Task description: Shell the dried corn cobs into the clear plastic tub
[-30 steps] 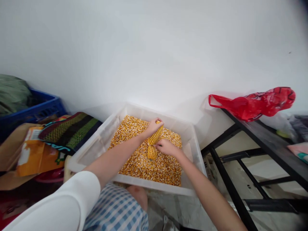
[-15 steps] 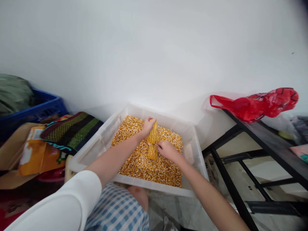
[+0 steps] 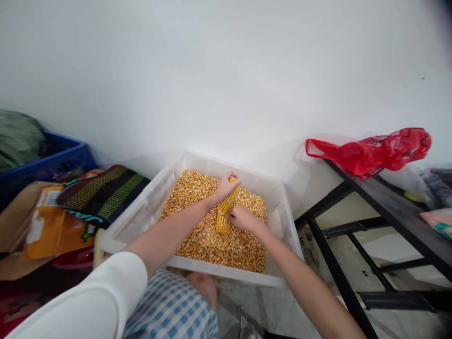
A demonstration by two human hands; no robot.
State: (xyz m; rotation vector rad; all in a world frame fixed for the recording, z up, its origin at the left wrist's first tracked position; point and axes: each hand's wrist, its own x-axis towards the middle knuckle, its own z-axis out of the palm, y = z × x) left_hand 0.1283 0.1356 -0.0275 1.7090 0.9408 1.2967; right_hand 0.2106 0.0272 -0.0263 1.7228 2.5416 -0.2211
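Cob point(image 3: 222, 226): one, yellow, inside the tub point(image 3: 226, 271) over the kernels point(image 3: 219, 254), slanting, its far end toward your right; a pale band rings it partway along. Whether its near end touches the kernels, I cannot tell.
Left hand point(image 3: 224, 187): yours grasps the cob's far end, fingers wrapped round it.
Right hand point(image 3: 243, 218): your fingers curl in against the cob's right side by the band; whether they pinch anything, I cannot tell.
Kernels: loose, yellow and pale, too many to count, spread across the tub.
Tub: one, whitish, between you and the wall point(image 3: 226, 84).
To your left: one blue crate point(image 3: 68, 157) holding green cloth point(image 3: 17, 136), one mesh bag point(image 3: 106, 192), one orange packet point(image 3: 58, 235).
To your right: one red bag point(image 3: 374, 154) on one black bench point(image 3: 399, 197).
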